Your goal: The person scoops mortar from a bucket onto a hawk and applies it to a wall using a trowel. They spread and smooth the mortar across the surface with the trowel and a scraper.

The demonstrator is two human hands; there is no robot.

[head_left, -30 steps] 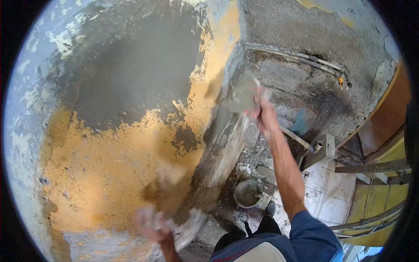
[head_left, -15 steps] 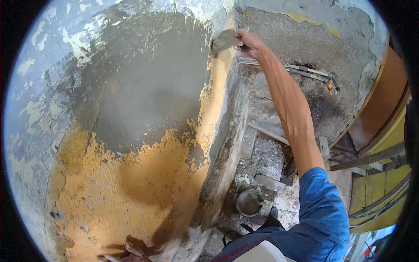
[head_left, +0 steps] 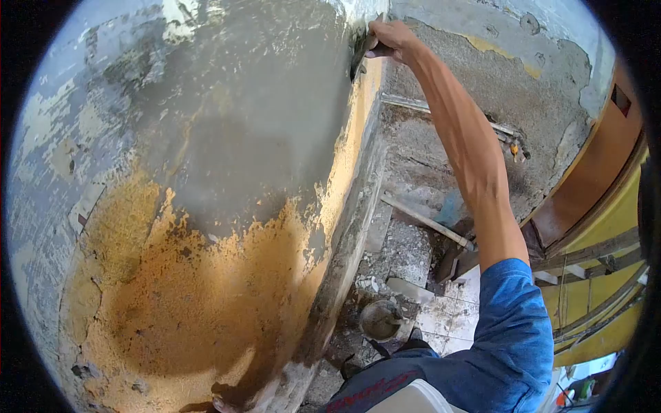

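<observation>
My right hand [head_left: 391, 40], arm stretched up, grips a thin, dark, flat tool [head_left: 359, 54] that stands nearly edge-on against the wall's vertical corner. Left of it spreads a smooth patch of wet grey plaster [head_left: 261, 110]. Below the patch, the wall shows rough orange paint [head_left: 200, 303], and a narrow orange strip runs up beneath the tool. Only a small part of my left hand [head_left: 222, 405] shows at the bottom edge; its fingers cannot be made out.
A round bucket [head_left: 380, 321] with grey contents stands on the littered floor near my feet. A pipe [head_left: 430, 221] slants across the rubble. Pipes with a yellow-orange fitting [head_left: 514, 149] lie along the right wall. Wooden beams [head_left: 585, 249] are at the right.
My right hand and the flat tool have moved up along the corner, and the tool has turned from face-on to nearly edge-on. My left hand has slipped mostly out of view. The camera view has shifted.
</observation>
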